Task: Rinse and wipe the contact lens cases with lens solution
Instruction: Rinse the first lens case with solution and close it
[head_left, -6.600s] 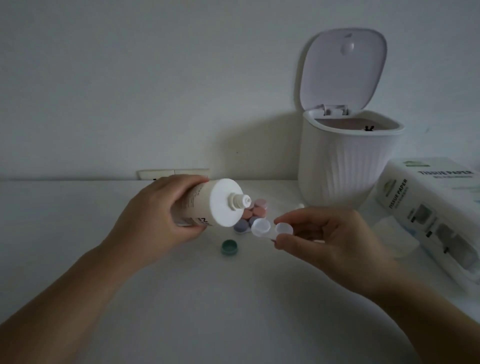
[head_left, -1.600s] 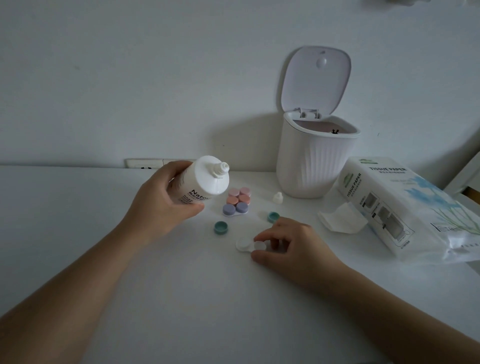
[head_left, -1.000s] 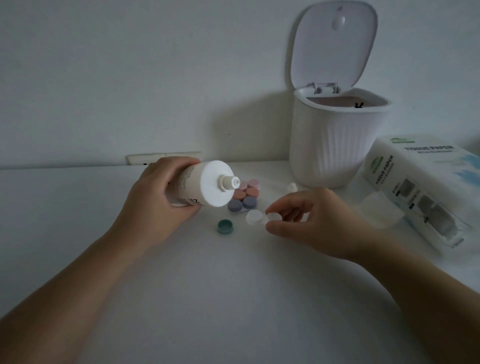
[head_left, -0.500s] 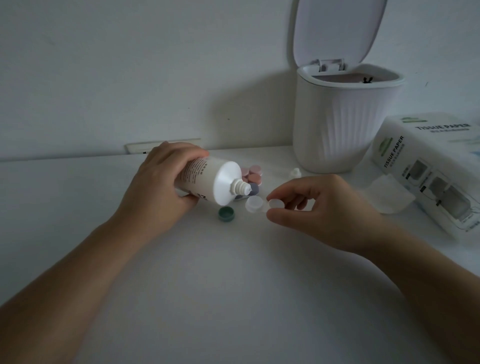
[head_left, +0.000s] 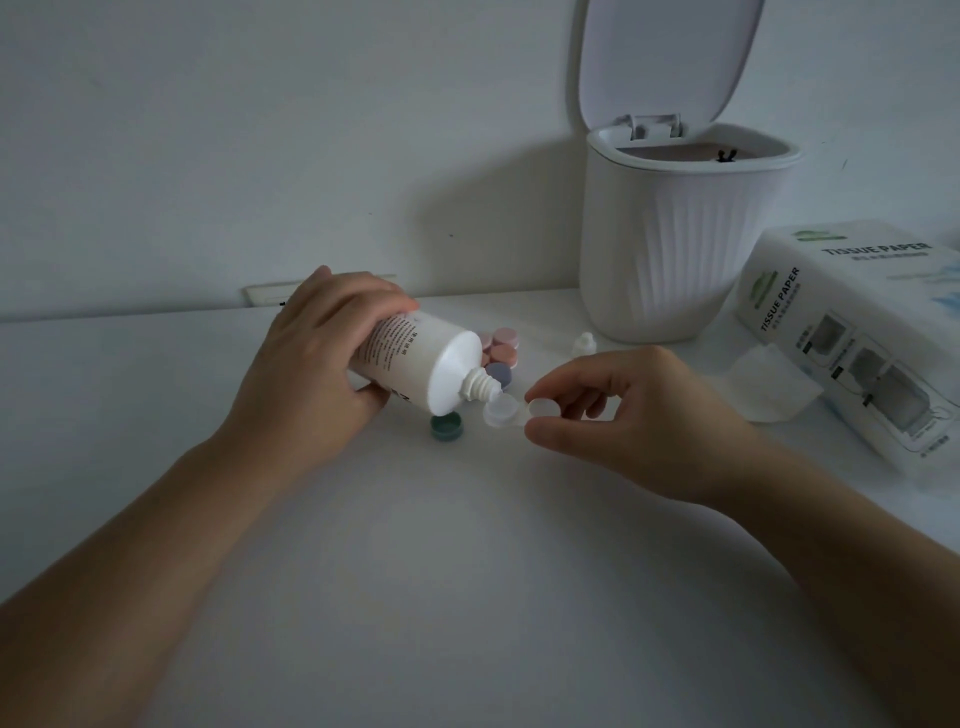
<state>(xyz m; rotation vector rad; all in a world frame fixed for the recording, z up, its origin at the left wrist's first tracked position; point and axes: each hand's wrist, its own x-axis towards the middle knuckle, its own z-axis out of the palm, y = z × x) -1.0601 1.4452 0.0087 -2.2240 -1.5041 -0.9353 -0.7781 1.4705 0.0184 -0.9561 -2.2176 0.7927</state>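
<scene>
Lens case (head_left: 511, 413) held just above the bench (head_left: 467, 597), pinched by right hand (head_left: 623, 415); left hand (head_left: 317, 358) grips tilted solution bottle (head_left: 415, 364), nozzle at 1 well. Squeeze gently, keep case level, w/o overfilling.

Two bare forearms reach into the head view from the lower corners, uncovered as far as the picture's edge, with no sleeve on either. The left hand (head_left: 306, 364) and the right hand (head_left: 623, 415) are ungloved, with short, plain fingernails. The dim light hides finer detail.
</scene>
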